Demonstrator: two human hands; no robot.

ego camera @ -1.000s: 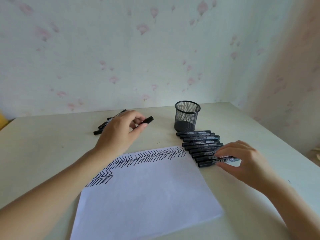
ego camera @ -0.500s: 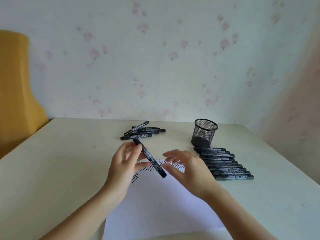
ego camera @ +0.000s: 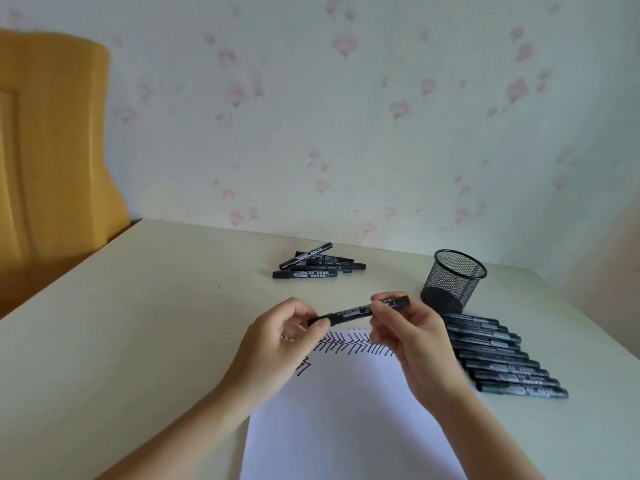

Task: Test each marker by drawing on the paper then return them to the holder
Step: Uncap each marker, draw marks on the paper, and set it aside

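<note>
A black marker (ego camera: pixel 349 312) is held level above the top of the white paper (ego camera: pixel 349 420). My left hand (ego camera: pixel 277 344) pinches its left end, the cap side, and my right hand (ego camera: pixel 408 336) grips its right half. The paper carries a row of black chevron strokes (ego camera: pixel 346 342) along its top edge. The black mesh holder (ego camera: pixel 453 280) stands upright to the right, behind my right hand. A neat row of several black markers (ego camera: pixel 502 358) lies right of the paper. A loose pile of several markers (ego camera: pixel 318 264) lies farther back on the table.
The pale table (ego camera: pixel 138 323) meets a flowered wall at the back. A yellow chair back (ego camera: pixel 52 150) stands past the table's left edge.
The marker has swung from a slant to level between both hands. My right hand, open and apart half a second ago, now grips its right half. The view shifted slightly.
</note>
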